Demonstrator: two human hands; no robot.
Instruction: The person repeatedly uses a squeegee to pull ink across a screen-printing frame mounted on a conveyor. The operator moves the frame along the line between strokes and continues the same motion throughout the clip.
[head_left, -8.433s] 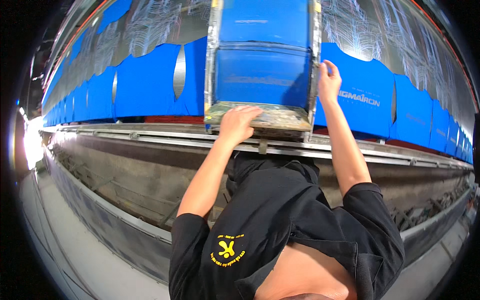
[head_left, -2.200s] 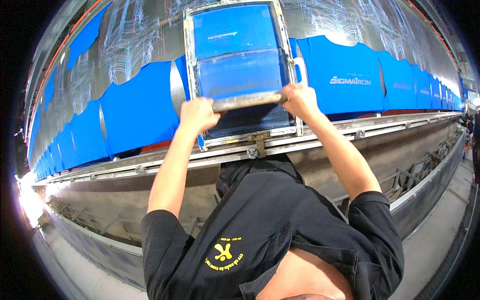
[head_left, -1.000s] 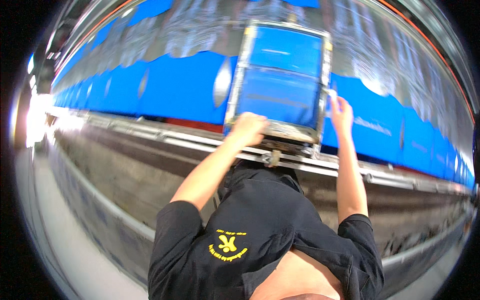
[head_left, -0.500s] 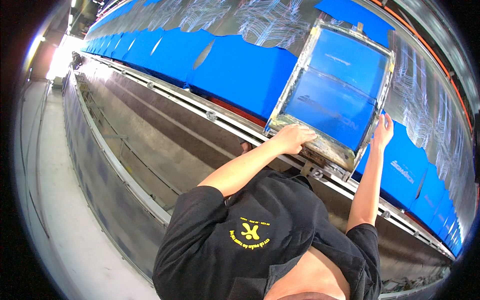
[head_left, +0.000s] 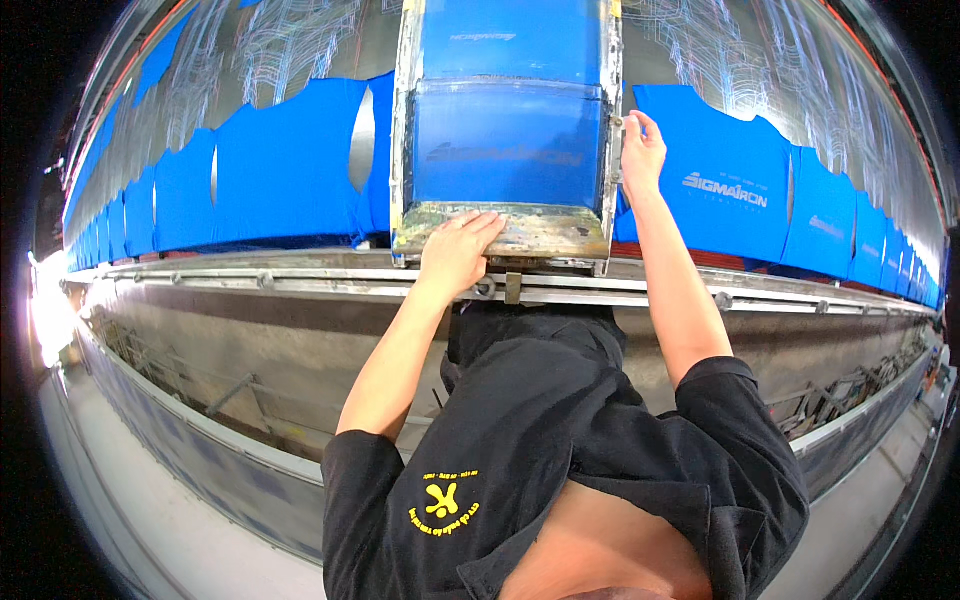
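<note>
A screen printing frame [head_left: 403,130] with a translucent blue-looking mesh lies over blue cloth on the long table in front of me. Faint printed lettering shows through its mesh. My left hand [head_left: 458,252] grips the paint-stained near end of the frame, fingers laid over the top and thumb down by its edge. At the frame's right side, my right hand [head_left: 643,158] is closed with its fingertips against the outer edge, by a small knob. Part of that grip is hidden behind the hand itself. A blue cloth piece with a white print [head_left: 725,195] lies just right of it.
More blue cloth pieces [head_left: 255,165] line the table to both sides. A metal rail [head_left: 300,278] with several stops runs along the near edge. The grey tabletop [head_left: 300,50] carries scribbled glue-like lines. Behind me stands another long table's edge [head_left: 220,425] beside a pale floor.
My view has turned, so the frame now stands straight ahead rather than tilted at the right. Both hands remain at the same parts of the frame.
</note>
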